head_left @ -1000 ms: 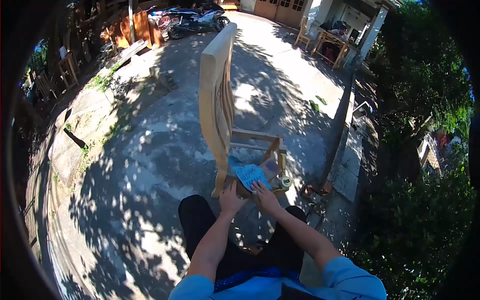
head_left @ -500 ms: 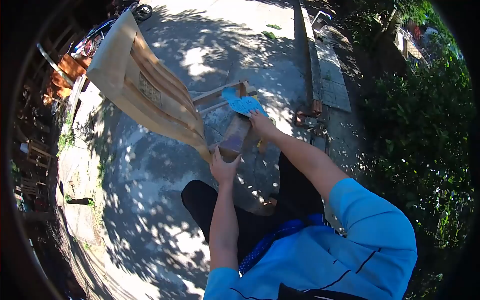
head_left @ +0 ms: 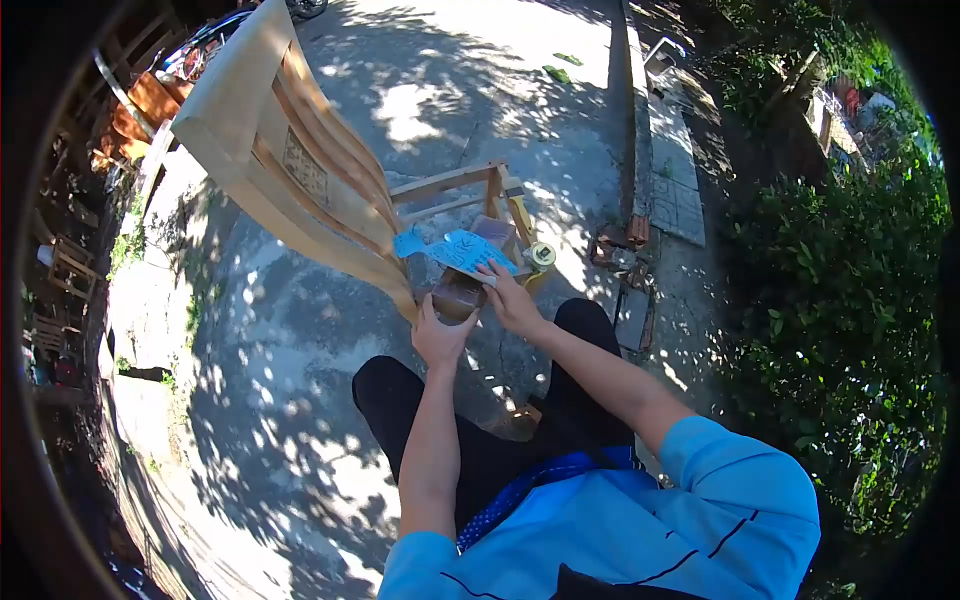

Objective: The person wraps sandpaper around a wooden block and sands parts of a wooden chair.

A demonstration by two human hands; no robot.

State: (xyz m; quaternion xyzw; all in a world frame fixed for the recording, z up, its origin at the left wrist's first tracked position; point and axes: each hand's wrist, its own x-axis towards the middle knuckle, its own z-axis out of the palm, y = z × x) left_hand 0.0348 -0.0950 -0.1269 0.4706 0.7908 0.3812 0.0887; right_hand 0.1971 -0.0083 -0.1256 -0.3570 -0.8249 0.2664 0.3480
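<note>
A pale wooden chair (head_left: 330, 230) stands before me, its tall carved back leaning up to the left. My left hand (head_left: 441, 335) grips the near end of the brownish chair seat (head_left: 458, 298), thumb and fingers on either side. My right hand (head_left: 510, 300) presses a blue printed sheet of sandpaper (head_left: 462, 252) against the seat's top, fingers over its near edge. The sheet's far left end bends up beyond the hand. Its underside is hidden.
Just right of the seat is a round yellowish lid or roll (head_left: 542, 255). Sun-dappled concrete (head_left: 300, 380) surrounds the chair. A low kerb (head_left: 628, 120) and dense bushes (head_left: 840, 330) border the right; stacked wood and a small stool (head_left: 75, 268) stand left.
My right hand has drawn the sandpaper along the seat toward me and to the left. My left hand keeps its hold on the near end of the seat.
</note>
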